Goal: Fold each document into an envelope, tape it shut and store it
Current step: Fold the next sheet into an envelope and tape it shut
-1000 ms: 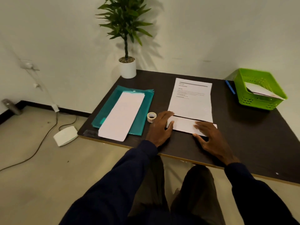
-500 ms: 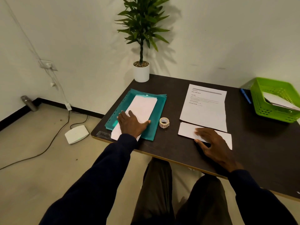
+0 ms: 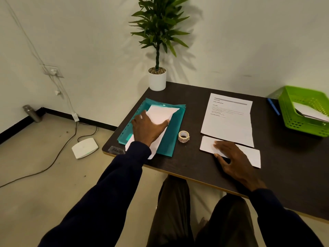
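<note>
The folded document (image 3: 249, 155) lies under our right hand (image 3: 235, 159), which rests flat on it, fingers straight, gripping nothing. Its long axis runs across that hand: one short end shows just past the fingertips, the other sticks out on the little-finger side.

Our left hand (image 3: 147, 129) lies flat and spread on the top envelope (image 3: 160, 114), pressing rather than pinching. That envelope's long axis runs from under the wrist out beyond the fingertips, with its far end skewed toward the thumb.

We judge the step to be fetching one envelope. We should drag only the top sheet free with light, even pressure while the right hand pins the fold so it cannot spring open.

A teal folder (image 3: 175, 132) lies beneath the envelopes. The tape roll (image 3: 183, 136) sits between our hands, and a printed sheet (image 3: 227, 122) lies beyond the right fingertips.
</note>
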